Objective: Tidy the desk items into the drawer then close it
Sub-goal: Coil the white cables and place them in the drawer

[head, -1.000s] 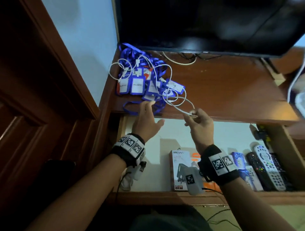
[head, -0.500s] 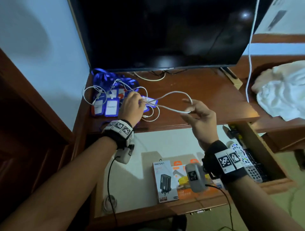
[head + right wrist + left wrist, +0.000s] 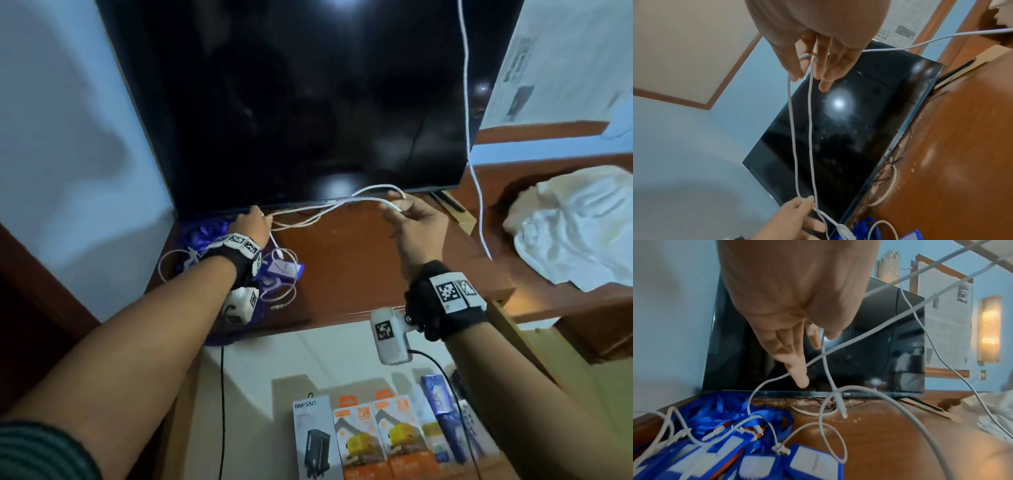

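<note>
A white cable (image 3: 318, 209) runs doubled between both hands above the desk (image 3: 359, 260). The left hand (image 3: 251, 224) pinches it at thumb and forefinger; the right hand (image 3: 416, 219) pinches its looped end. The left wrist hides part of the blue lanyards (image 3: 719, 426) below.

Dark television (image 3: 308, 102) is standing on wooden desk (image 3: 359, 260); pale blue wall (image 3: 68, 120) behind; wall lamp (image 3: 989, 329) is glowing.

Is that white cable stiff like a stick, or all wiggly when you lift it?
Probably wiggly: the white cable sags between the left hand and right hand. It likely tangles easily, since more loops lie over the blue lanyards. It looks light; only fingers pinch it.
</note>
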The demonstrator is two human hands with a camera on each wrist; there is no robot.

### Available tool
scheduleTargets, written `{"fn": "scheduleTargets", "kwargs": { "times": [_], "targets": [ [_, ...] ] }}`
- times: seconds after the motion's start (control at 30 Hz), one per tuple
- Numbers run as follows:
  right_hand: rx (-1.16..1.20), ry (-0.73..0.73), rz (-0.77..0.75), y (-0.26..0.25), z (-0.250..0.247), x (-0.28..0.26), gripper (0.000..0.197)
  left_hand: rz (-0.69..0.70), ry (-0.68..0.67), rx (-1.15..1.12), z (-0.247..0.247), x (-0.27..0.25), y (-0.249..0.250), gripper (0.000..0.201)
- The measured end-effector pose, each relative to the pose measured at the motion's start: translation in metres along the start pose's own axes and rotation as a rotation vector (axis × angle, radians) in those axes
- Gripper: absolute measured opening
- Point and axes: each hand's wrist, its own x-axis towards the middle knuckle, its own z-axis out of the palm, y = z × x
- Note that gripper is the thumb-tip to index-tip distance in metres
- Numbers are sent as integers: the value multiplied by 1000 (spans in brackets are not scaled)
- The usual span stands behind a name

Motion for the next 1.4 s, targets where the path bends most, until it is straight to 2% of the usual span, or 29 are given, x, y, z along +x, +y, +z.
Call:
{"fn": "scheduleTargets", "kwargs": {
  "times": [0.17, 0.27, 0.43, 0.57, 0.63, 0.73, 0.83, 0.97, 1.07, 1.17, 1.23, 1.33, 1.4],
  "targets": [
    [63, 68, -84, -32, 6, 39, 17, -40, 53, -76, -50, 45, 21, 48],
    [84, 78, -58, -44, 1, 55, 25, -109, 123, -14, -83, 61, 16, 54],
    [21, 127, 19, -50, -1, 65, 24, -130, 210, 156, -102, 48, 26, 41],
    [-16, 256, 94, -58, -6, 83, 31, -47, 231, 142, -100, 43, 30, 33],
    [-73, 235, 21, -69, -12, 97, 29, 28, 174, -1, -96, 44, 27, 27],
    [-281, 138, -202, -76, -20, 110, 23, 88, -74, -393, -80, 40, 20, 26],
    [-480, 65, -316, -60, -35, 104, 15, 92, -189, -574, -66, 19, 9, 28],
    [-647, -15, -129, 0, -52, 88, 22, -135, -354, -925, -61, -2, -11, 29],
    [-691, -78, 2, 43, -57, 75, 16, -302, -526, -1084, -64, -13, -30, 28],
    [-799, -184, 105, 77, -57, 60, 15, -384, -612, -1338, -74, -23, -46, 22],
    [-891, -294, 201, 93, -52, 53, 13, -374, -525, -1552, -83, -28, -57, 13],
    [-967, -417, 272, 111, -42, 43, 6, -413, -254, -1770, -92, -34, -82, 28],
    [-998, -476, 249, 118, -32, 35, 5, -462, -89, -1814, -95, -40, -98, 31]
  ]
}}
